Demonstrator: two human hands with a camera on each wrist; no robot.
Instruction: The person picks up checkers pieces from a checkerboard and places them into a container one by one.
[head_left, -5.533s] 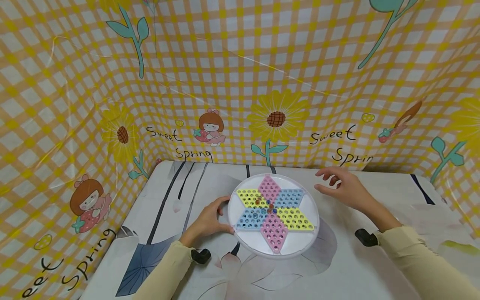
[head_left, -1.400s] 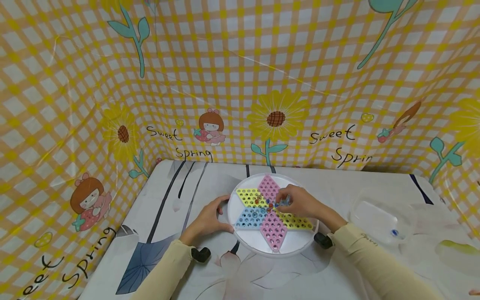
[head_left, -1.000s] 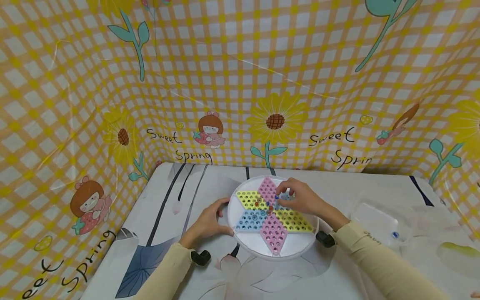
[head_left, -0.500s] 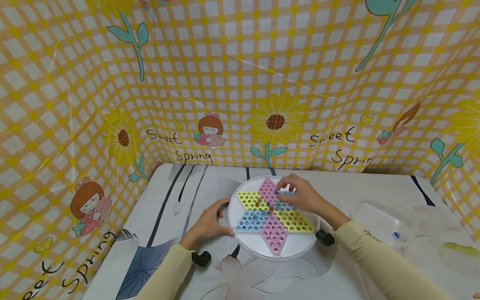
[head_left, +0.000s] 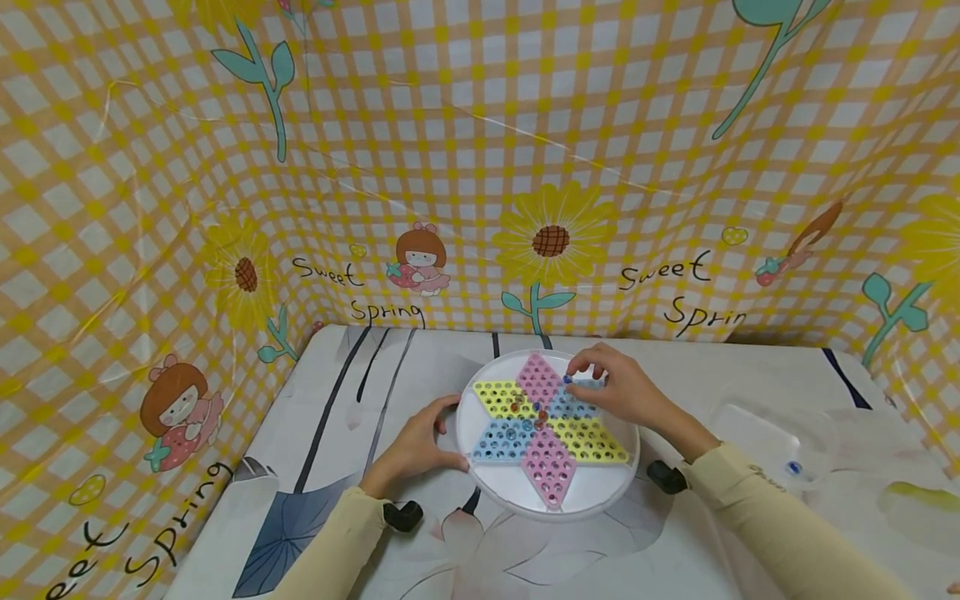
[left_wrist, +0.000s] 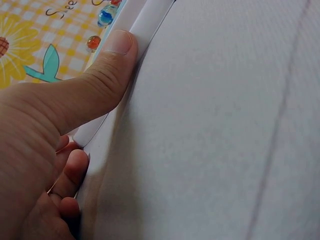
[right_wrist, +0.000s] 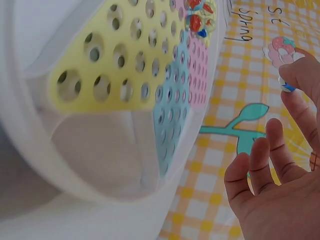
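A round white Chinese checkers board (head_left: 502, 483) with a pink, yellow and blue star of holes lies on the table. My left hand (head_left: 416, 442) grips its left rim, thumb on the edge and fingers curled at the side, as the left wrist view shows. Over the board's upper right part, my right hand (head_left: 621, 387) pinches a blue and white marble (right_wrist: 286, 85) between thumb and index finger. The other fingers are loosely bent. Several red, blue and clear marbles (head_left: 542, 415) sit in holes around the star's centre.
To the right stands a clear plastic tray (head_left: 738, 408) with a blue marble (head_left: 793, 467) in it. The flower-patterned tablecloth (head_left: 450, 550) spreads under the board. A yellow checked curtain (head_left: 465, 150) rises behind and at both sides.
My right hand, empty beside the board at first, has come over the star's centre and taken a blue marble there. It has since lifted it up and rightward. My left hand has stayed put.
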